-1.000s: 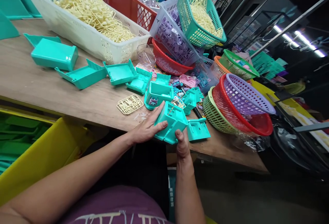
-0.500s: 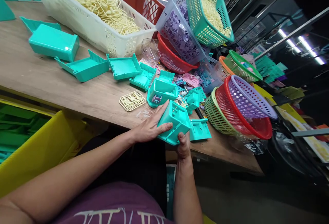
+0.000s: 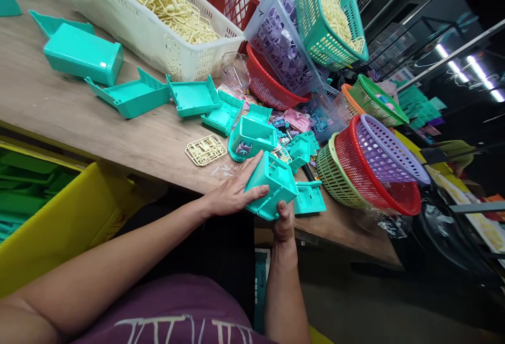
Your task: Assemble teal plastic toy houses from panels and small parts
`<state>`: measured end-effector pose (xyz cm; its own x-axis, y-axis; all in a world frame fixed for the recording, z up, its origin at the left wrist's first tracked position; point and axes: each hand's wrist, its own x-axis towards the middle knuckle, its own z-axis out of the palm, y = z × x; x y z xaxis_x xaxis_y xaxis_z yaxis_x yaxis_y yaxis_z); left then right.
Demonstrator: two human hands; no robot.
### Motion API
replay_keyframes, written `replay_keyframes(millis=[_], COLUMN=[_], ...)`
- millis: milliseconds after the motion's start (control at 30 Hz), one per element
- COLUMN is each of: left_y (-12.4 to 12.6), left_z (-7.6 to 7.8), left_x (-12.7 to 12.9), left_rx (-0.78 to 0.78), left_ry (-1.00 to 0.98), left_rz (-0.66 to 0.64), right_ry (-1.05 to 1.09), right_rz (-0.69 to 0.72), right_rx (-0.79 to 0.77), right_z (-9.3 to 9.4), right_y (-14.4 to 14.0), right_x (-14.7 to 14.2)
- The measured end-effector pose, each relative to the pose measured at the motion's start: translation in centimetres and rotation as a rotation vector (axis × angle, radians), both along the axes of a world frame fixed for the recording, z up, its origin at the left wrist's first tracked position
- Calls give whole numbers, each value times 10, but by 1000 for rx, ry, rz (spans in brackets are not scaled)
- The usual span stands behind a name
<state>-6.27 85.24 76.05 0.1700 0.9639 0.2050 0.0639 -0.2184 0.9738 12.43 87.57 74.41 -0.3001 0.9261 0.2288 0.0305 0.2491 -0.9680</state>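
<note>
A turquoise plastic box with an open compartment is held between both hands at the table's front edge. My left hand presses along its left side, thumb over the near face. Cupping its right and lower side, my right hand has its thumb up against the near corner; its other fingers are hidden behind the box. Just beyond stands a similar turquoise box with a purple part on its side. A flat turquoise panel lies to the right, and a cream plastic frame of small parts to the left.
Several turquoise shells lie on the wooden table. Behind them are a white crate of cream parts, a clear bin of purple parts and a green basket. Stacked baskets stand right; a yellow bin is left.
The view has shifted slightly. Both hands keep their hold on the turquoise box, which looks almost unchanged in position and tilt.
</note>
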Motion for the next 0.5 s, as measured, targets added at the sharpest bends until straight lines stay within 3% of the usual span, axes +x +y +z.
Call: replay_keyframes(millis=[500], left_y=[0], left_z=[-7], left_x=[-2], left_rx=[100], left_ry=[14], left_rz=[10], right_ry=[-80], right_rz=[17], right_rx=[90], right_z=[1], right_y=[-5], right_x=[-2])
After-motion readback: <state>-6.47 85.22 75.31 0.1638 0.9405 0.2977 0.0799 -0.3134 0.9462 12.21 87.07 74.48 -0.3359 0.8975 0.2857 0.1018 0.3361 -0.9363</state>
